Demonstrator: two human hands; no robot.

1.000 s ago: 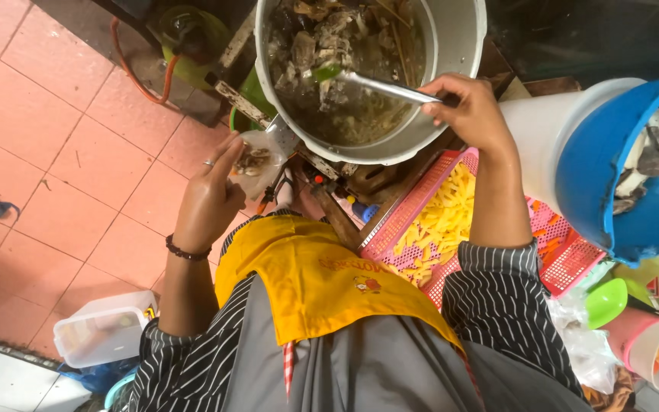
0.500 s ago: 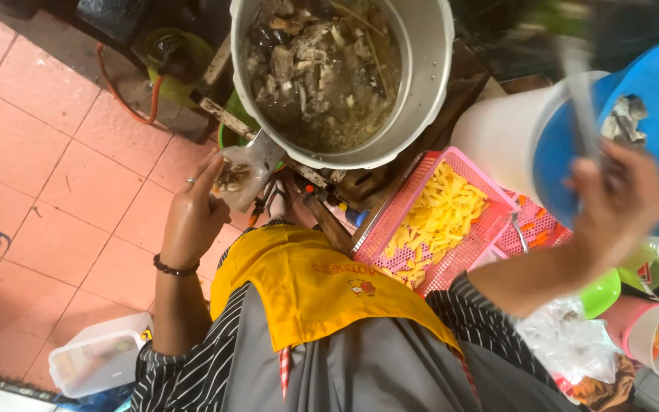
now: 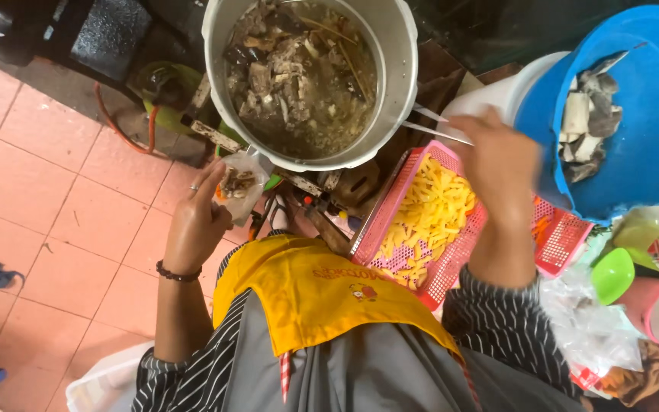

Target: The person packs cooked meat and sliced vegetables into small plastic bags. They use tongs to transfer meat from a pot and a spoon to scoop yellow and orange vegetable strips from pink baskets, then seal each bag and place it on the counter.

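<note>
Left hand [image 3: 196, 221] pinches a small clear bag [image 3: 239, 185] of brownish bits; right hand [image 3: 497, 164] grips metal tongs [image 3: 430, 126] beside the pot [image 3: 398, 53].

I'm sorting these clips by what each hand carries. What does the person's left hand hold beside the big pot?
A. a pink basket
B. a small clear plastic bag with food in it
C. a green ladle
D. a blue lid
B: the left hand grips a small clear plastic bag with brownish pieces inside, held up just below the rim of the metal pot.
</note>
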